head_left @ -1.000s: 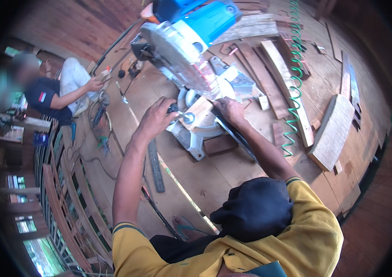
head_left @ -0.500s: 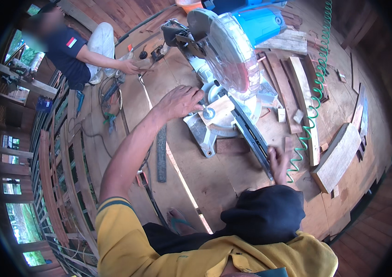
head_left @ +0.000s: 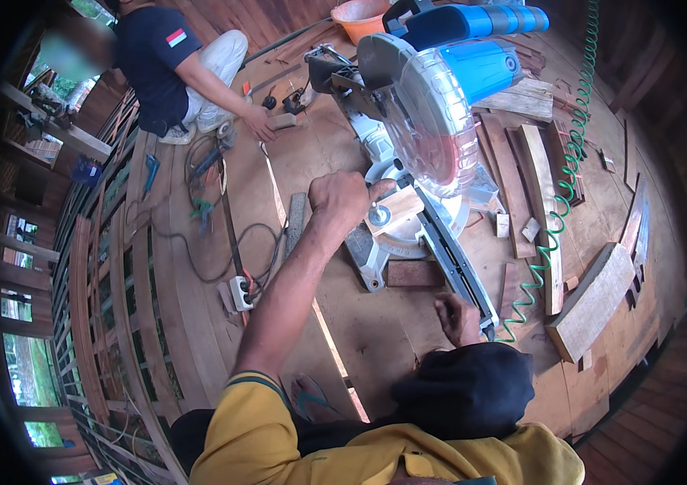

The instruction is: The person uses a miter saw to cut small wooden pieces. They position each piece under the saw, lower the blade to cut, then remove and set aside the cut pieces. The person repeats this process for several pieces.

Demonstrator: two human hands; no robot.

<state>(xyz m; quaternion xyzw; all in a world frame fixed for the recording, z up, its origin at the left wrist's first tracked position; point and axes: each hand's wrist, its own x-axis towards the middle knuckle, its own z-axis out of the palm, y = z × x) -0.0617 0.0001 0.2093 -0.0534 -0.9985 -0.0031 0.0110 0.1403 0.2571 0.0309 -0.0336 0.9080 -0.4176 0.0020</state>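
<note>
A mitre saw [head_left: 440, 121] with a blue motor and a clear blade guard stands on the floor in front of me. On its base lies a pale wooden block [head_left: 402, 208], with a round clamp foot [head_left: 379, 215] on its near left end. My left hand [head_left: 343, 199] is closed beside that clamp, thumb stretched toward the block; its palm side is hidden. A long black-and-silver rail [head_left: 460, 271] runs from the saw toward me. Next to its near end my right hand [head_left: 458, 318] has its fingers curled; whatever they hold, if anything, cannot be made out.
A co-worker [head_left: 157, 77] squats at the far left, a hand near a small wood piece [head_left: 283, 121]. Planks [head_left: 594, 299] and a coiled green hose [head_left: 558, 218] lie on the right. A white power strip [head_left: 240, 293] with cords and open floor slats [head_left: 145, 299] are on the left.
My right hand has moved from the right side of the rail to its left, nearer me. My left hand has turned, its thumb now reaching toward the block. The whole view has shifted.
</note>
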